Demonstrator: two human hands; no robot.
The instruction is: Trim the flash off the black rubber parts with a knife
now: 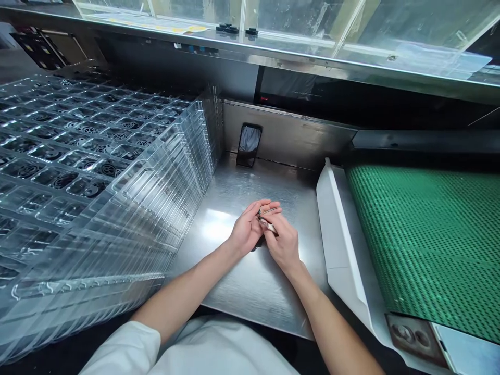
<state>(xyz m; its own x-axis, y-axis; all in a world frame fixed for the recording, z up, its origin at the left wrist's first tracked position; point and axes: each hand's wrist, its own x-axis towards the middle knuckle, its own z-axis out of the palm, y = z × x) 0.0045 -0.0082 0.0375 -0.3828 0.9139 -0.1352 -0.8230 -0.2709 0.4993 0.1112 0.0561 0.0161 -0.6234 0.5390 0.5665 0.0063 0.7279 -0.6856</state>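
Pale piece (well off tray edges)

Worktop shiny metal; trays glossy plastic; held piece perhaps plastic.

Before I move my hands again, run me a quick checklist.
1. Right hand gripping the small pale item: ok.
2. Left hand cupped close beside it: ok.
3. Exact contact between the small parts: cannot tell, too small.
4. Dark item below the hands resting on the worktop: cannot tell, partly hidden.
5. Phone apart from both hands: ok.
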